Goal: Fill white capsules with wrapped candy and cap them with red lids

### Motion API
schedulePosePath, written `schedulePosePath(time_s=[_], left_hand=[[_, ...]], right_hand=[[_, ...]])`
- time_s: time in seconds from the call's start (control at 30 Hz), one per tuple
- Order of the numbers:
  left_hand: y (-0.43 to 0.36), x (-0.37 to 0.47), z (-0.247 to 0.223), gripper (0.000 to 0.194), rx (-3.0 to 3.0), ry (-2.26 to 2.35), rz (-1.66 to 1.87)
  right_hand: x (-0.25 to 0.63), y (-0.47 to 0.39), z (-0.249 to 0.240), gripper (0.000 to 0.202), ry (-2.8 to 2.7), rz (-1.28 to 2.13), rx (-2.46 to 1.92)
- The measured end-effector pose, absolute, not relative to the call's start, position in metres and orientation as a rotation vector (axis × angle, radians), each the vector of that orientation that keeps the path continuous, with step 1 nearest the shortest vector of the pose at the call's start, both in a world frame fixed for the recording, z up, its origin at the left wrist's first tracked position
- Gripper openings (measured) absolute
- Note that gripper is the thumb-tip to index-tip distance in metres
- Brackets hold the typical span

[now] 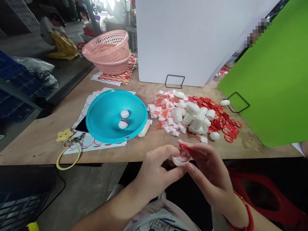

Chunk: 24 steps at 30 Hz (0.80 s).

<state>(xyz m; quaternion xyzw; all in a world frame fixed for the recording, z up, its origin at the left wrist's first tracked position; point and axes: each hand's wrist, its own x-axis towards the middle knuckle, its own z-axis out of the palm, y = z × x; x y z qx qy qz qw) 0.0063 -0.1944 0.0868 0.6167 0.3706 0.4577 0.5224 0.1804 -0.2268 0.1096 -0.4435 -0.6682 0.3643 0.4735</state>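
1. White plastic cup, small, rounded and open at the top (179, 162), held upright or slightly tilted at the near edge of a brown wooden tabletop (134, 146). Something pinkish and shiny lies inside, too small to identify.

2. Left hand (157, 170): fingers curled closely around the cup, thumb along its near side, gripping it.

3. Right hand (210, 170): fingers partly bent, pinching a thin, round red disc (187, 149) that leans at the cup's mouth. Its thumb tip appears to touch the cup's near right side.

4. Handling, as a judgement: the cup should be very light, fairly stiff, smooth and a little slippery. Its sidewall below the rim offers the best hold; a hard squeeze could bend the mouth out of round. The disc is best taken by its edges.

5. Beyond the hands, a heap of glossy white plastic cups (196, 121) sits between small pink-and-clear packets (166, 110) on the left and scattered red discs (226, 130) on the right. Farther left stands a round turquoise plastic bowl (103, 112) holding two white-and-red containers (123, 124).
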Motion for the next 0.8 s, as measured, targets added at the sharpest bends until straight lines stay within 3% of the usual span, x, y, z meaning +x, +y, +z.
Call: schedulePosePath(time_s=[0.1, 0.2, 0.37, 0.6, 0.8], left_hand=[[-0.193, 0.004, 0.091, 0.013, 1.381, 0.858, 1.052], [-0.192, 0.002, 0.092, 0.014, 1.319, 0.843, 1.026], [-0.193, 0.001, 0.088, 0.022, 1.289, 0.894, 1.020], [-0.195, -0.001, 0.087, 0.046, 1.128, 0.917, 1.018], [-0.188, -0.009, 0.082, 0.038, 1.022, 0.749, 0.952]], right_hand=[[0.186, -0.226, 0.109, 0.064, -1.897, 0.805, -1.023], [0.188, -0.221, 0.106, 0.074, -2.056, 0.691, -1.047], [0.180, -0.213, 0.098, 0.062, -2.131, 0.434, -1.119], [0.171, -0.212, 0.092, 0.053, -2.095, 0.424, -1.076], [0.175, -0.215, 0.088, 0.048, -1.906, 0.593, -1.142]])
